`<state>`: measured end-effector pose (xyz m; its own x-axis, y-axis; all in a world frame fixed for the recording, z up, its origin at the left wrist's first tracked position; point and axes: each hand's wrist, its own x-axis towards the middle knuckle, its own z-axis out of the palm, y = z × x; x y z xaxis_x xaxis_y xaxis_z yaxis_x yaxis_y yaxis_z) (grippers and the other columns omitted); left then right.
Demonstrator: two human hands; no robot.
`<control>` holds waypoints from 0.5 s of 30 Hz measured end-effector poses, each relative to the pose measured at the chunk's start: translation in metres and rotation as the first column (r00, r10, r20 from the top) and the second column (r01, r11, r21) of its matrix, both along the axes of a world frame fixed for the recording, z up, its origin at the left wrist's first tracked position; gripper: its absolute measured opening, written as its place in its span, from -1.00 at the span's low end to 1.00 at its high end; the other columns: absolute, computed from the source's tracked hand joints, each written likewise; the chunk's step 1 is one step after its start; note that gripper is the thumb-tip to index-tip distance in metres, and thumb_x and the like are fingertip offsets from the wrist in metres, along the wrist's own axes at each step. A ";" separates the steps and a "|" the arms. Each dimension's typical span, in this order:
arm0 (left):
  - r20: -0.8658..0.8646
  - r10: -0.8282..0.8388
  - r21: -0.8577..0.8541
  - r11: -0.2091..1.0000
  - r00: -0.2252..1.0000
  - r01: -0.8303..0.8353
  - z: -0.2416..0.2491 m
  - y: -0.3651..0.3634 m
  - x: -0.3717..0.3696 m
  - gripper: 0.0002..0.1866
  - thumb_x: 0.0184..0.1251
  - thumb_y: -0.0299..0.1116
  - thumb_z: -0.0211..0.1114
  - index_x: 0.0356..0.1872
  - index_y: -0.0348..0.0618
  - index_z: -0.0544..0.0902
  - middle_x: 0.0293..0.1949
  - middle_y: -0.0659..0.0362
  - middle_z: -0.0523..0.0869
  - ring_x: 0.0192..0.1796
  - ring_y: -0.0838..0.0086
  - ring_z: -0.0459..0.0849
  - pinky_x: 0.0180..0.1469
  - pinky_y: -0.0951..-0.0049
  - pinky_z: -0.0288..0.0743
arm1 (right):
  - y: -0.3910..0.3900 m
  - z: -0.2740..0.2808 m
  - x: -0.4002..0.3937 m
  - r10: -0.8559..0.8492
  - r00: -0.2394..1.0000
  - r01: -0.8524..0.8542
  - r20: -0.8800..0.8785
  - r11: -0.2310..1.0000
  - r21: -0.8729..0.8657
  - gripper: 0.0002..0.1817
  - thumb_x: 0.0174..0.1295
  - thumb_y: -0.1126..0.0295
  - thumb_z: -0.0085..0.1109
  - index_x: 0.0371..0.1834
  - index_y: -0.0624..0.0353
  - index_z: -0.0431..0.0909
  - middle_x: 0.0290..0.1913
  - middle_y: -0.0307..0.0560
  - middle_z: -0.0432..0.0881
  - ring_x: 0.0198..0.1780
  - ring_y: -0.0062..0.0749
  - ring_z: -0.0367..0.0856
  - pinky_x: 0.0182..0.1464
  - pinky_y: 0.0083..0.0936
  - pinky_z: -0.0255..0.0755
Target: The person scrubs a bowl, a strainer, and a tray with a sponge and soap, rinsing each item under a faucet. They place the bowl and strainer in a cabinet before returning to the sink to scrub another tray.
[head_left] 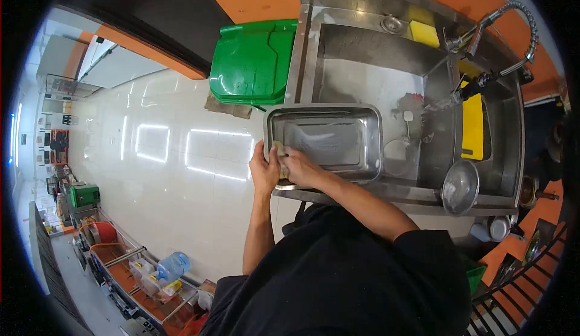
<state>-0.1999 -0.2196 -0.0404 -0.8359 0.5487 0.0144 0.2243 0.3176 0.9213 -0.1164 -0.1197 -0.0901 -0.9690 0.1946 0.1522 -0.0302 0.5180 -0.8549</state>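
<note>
A rectangular stainless steel pan (373,146) rests across the left front rim of the sink, its inside wet with some suds. My left hand (264,168) is closed around the pan's left edge near the close corner, thumb over the rim. Right beside it, my right hand (301,167) is closed on a yellowish sponge (280,147), pressed at the same corner of the pan. The fingers hide most of the sponge.
The steel sink (338,85) holds suds and a round dish (400,155). A spray faucet (483,82) runs water at right. A metal bowl (461,186) sits on the front rim. A yellow sponge (424,34) lies behind; a green bin (252,64) stands left.
</note>
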 end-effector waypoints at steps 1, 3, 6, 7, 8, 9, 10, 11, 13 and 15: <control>0.027 0.024 -0.024 0.999 0.999 -0.023 0.001 -0.002 0.002 -0.67 0.34 -0.55 0.21 0.11 -0.35 0.54 -0.20 -0.04 0.75 -0.16 0.42 0.72 -0.09 0.41 0.56 | 0.003 -0.009 -0.003 -0.006 1.000 0.007 -0.024 1.000 0.028 -0.71 0.26 0.36 0.05 -0.11 0.38 0.58 0.12 0.36 0.47 0.18 0.18 0.49 0.24 -0.13 0.39; -0.046 0.021 -0.089 0.996 0.999 -0.025 0.006 -0.001 0.004 -0.67 0.32 -0.57 0.20 0.10 -0.34 0.55 -0.20 -0.07 0.75 -0.16 0.36 0.73 -0.09 0.39 0.56 | 0.013 -0.006 -0.027 -0.115 0.993 0.117 0.028 0.987 -0.113 -0.70 0.26 0.32 0.05 -0.13 0.36 0.58 0.13 0.38 0.46 0.13 0.17 0.53 0.21 -0.12 0.41; -0.177 0.023 -0.095 0.995 0.984 -0.040 0.005 -0.003 0.009 -0.68 0.26 -0.55 0.18 0.06 -0.33 0.56 -0.24 -0.14 0.73 -0.17 0.20 0.76 -0.11 0.30 0.55 | 0.019 -0.011 -0.051 -0.281 0.958 0.282 0.051 0.959 -0.035 -0.72 0.19 0.31 0.11 -0.19 0.34 0.57 0.15 0.35 0.46 0.04 0.18 0.58 0.11 -0.10 0.46; -0.189 0.053 -0.107 0.991 0.980 -0.075 -0.012 -0.013 0.004 -0.69 0.28 -0.52 0.19 0.04 -0.34 0.56 -0.25 -0.14 0.73 -0.19 0.19 0.75 -0.12 0.30 0.55 | 0.005 -0.028 -0.047 -0.224 0.973 0.221 -0.049 0.973 -0.062 -0.68 0.14 0.29 0.17 -0.15 0.32 0.57 0.08 0.33 0.52 0.03 0.18 0.58 0.09 -0.09 0.47; -0.199 0.077 -0.103 0.990 0.977 -0.100 -0.024 -0.015 0.000 -0.70 0.31 -0.48 0.19 0.03 -0.35 0.56 -0.27 -0.14 0.72 -0.21 0.18 0.74 -0.13 0.29 0.55 | 0.000 -0.040 -0.041 -0.173 0.973 0.165 -0.151 0.984 -0.065 -0.63 0.10 0.26 0.23 -0.10 0.31 0.57 0.00 0.31 0.58 0.02 0.17 0.58 0.07 -0.09 0.47; -0.292 0.081 -0.156 0.979 0.953 -0.131 -0.009 -0.015 0.005 -0.71 0.35 -0.42 0.21 0.01 -0.38 0.57 -0.29 -0.10 0.72 -0.24 0.25 0.71 -0.15 0.32 0.54 | 0.002 -0.025 -0.026 -0.028 0.988 0.028 -0.149 1.000 0.001 -0.73 0.05 0.37 0.21 -0.21 0.30 0.56 -0.07 0.31 0.60 -0.04 0.13 0.62 -0.01 -0.12 0.50; -0.227 0.116 -0.079 0.987 0.967 -0.137 -0.012 -0.013 0.007 -0.70 0.38 -0.37 0.22 -0.02 -0.42 0.57 -0.30 -0.06 0.71 -0.25 0.35 0.64 -0.17 0.35 0.53 | 0.002 -0.004 -0.004 0.103 0.988 -0.097 -0.117 0.994 0.056 -0.83 0.00 0.47 0.19 -0.32 0.29 0.56 -0.14 0.30 0.63 -0.10 0.09 0.65 -0.08 -0.15 0.52; -0.191 0.164 -0.008 0.986 0.968 -0.168 -0.015 -0.009 0.010 -0.68 0.39 -0.35 0.24 -0.03 -0.46 0.56 -0.29 -0.03 0.69 -0.25 0.42 0.58 -0.17 0.37 0.52 | -0.003 0.006 0.007 0.101 0.995 -0.100 0.018 0.994 -0.032 -0.82 -0.04 0.46 0.22 -0.37 0.30 0.58 -0.24 0.28 0.65 -0.19 0.08 0.67 -0.16 -0.13 0.53; -0.186 0.055 -0.022 0.998 0.981 -0.060 -0.028 -0.016 0.006 -0.65 0.39 -0.41 0.23 0.02 -0.55 0.51 -0.19 -0.07 0.69 -0.20 0.41 0.58 -0.13 0.39 0.52 | 0.011 0.025 0.023 0.044 0.984 -0.025 0.173 0.993 -0.113 -0.82 -0.09 0.44 0.25 -0.41 0.31 0.59 -0.34 0.26 0.66 -0.28 0.07 0.69 -0.24 -0.12 0.53; -0.240 0.075 -0.073 0.993 0.968 -0.095 -0.007 -0.007 0.022 -0.63 0.34 -0.47 0.22 0.11 -0.49 0.50 -0.08 -0.12 0.68 -0.08 0.30 0.65 0.00 0.38 0.50 | 0.035 0.047 0.032 0.221 0.839 -0.239 0.497 0.971 -0.028 -0.87 -0.09 0.45 0.24 -0.51 0.31 0.62 -0.51 0.21 0.63 -0.42 0.13 0.66 -0.33 -0.09 0.51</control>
<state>-0.1775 -0.2263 -0.0472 -0.8581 0.4830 0.1745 0.4010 0.4180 0.8151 -0.0840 -0.0851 -0.0429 -0.9340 -0.0399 -0.3551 0.2685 0.5772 -0.7712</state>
